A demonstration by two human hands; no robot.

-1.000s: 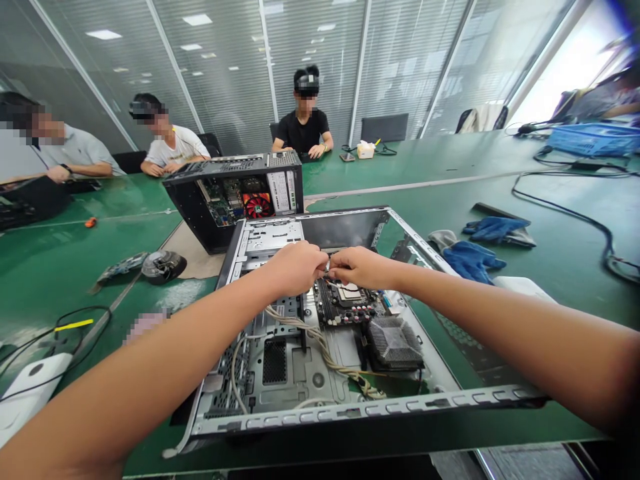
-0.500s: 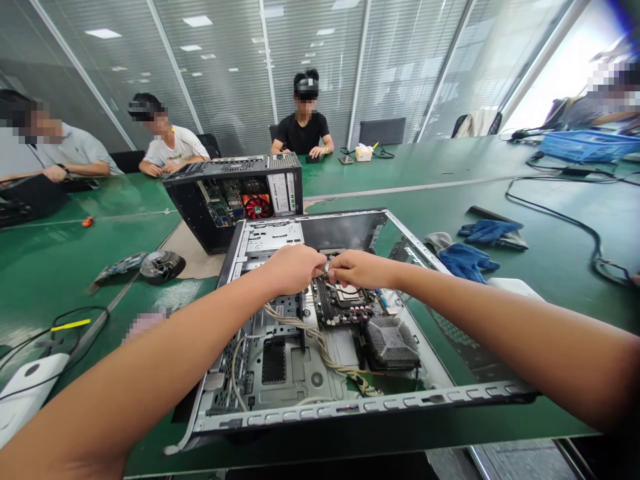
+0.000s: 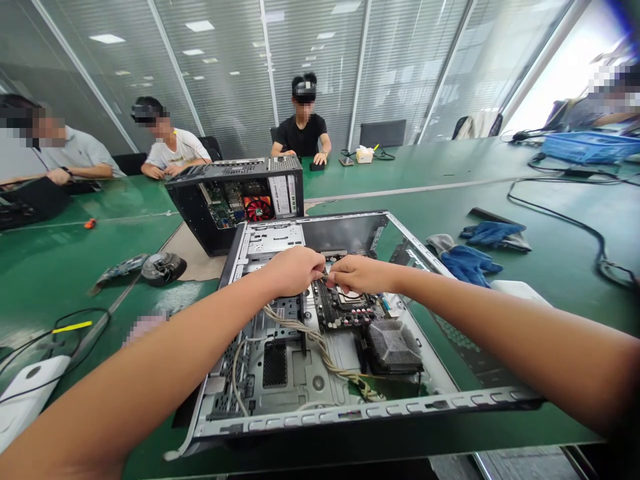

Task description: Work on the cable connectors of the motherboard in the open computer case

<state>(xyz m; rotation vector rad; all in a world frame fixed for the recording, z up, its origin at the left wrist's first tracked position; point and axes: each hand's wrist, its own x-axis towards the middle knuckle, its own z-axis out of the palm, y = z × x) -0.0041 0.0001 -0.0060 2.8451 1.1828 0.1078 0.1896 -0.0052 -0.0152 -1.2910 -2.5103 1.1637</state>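
An open computer case (image 3: 400, 405) lies on its side in front of me. Over its motherboard (image 3: 327, 312), my left hand (image 3: 295, 270) and my right hand (image 3: 364, 274) are close together, each with fingertips pinched on a thin cable (image 3: 325, 278). A dark loop of the cable hangs below my right fingers, across the processor socket area. The cable's ends are hidden by my fingers. Nearer to me, a finned heatsink (image 3: 395, 345) sits inside the case. Bundled beige cables (image 3: 320, 343) run beside the motherboard.
A second open computer case (image 3: 200, 213) with a red fan stands behind mine. At left lie a round cooler (image 3: 164, 268) and a circuit card (image 3: 117, 272). Blue work gloves (image 3: 467, 264) and black cables (image 3: 575, 220) lie at right. Several people sit around the green table (image 3: 400, 177).
My two hands stay nearly in place, pinched over the motherboard, with slight finger movement. The view shifts a little. Across the table, a person's hand moves over a small black object.
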